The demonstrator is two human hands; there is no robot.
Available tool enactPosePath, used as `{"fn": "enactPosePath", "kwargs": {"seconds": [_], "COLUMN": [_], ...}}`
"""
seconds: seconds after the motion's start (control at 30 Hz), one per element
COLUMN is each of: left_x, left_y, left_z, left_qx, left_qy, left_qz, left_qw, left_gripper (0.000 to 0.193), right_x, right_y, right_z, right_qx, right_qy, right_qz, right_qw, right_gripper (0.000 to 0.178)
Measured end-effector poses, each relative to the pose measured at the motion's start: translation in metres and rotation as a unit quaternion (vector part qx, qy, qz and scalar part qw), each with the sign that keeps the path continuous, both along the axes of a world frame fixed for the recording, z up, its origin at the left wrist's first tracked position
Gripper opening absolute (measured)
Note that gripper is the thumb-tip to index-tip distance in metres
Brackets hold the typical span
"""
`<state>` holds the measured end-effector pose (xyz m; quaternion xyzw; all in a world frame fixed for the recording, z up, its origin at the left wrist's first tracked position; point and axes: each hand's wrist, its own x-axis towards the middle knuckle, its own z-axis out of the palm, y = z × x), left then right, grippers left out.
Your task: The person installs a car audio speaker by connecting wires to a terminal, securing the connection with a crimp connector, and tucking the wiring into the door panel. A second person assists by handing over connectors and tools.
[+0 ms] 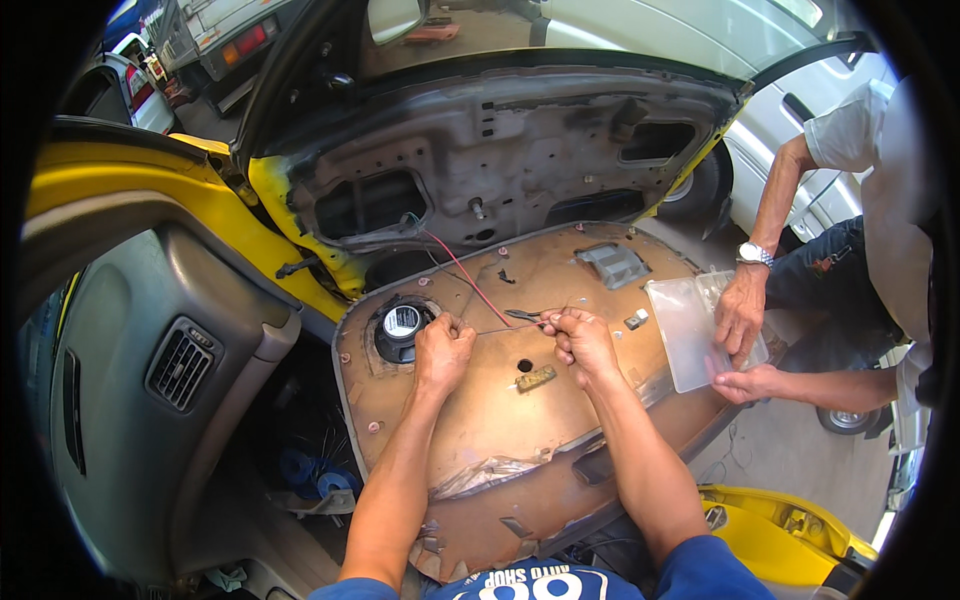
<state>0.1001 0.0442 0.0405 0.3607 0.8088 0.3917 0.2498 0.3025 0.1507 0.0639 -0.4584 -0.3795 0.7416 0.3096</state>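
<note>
A thin dark wire stretches between my two hands above the brown door panel. My left hand is closed in a pinch on one end, beside a round black speaker set in the panel. My right hand pinches the wire's other end. At its fingertips is a pair of pliers; whether it lies on the panel or is held I cannot tell. A red wire runs from the bare door down to near the pliers.
At right, a co-worker's hands are at a clear plastic box on the panel's edge. A worn yellowish block, a small metal piece and a grey plastic part lie on the panel. The dashboard stands at left.
</note>
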Motion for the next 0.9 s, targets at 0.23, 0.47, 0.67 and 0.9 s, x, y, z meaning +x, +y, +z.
{"fn": "enactPosePath", "kwargs": {"seconds": [0.23,0.47,0.67,0.9], "left_x": [0.001,-0.011,0.025,0.041], "left_y": [-0.001,-0.008,-0.002,0.001], "left_z": [-0.019,0.003,0.031,0.020], "left_qx": [-0.126,-0.042,0.189,0.192], "left_qy": [0.072,0.109,0.023,-0.016], "left_qz": [-0.006,0.042,-0.120,-0.191], "left_qw": [0.989,0.992,0.974,0.963], "left_gripper": [0.036,0.030,0.030,0.019], "right_x": [0.002,0.000,-0.005,-0.003], "right_y": [0.003,-0.001,-0.010,-0.011], "right_z": [-0.023,-0.014,-0.002,-0.008], "right_qx": [-0.012,0.057,0.095,0.143], "right_qy": [-0.065,-0.082,-0.120,-0.138], "right_qz": [0.032,0.091,0.160,0.239], "right_qw": [0.997,0.991,0.975,0.950], "right_gripper": [0.015,0.016,0.013,0.015]}}
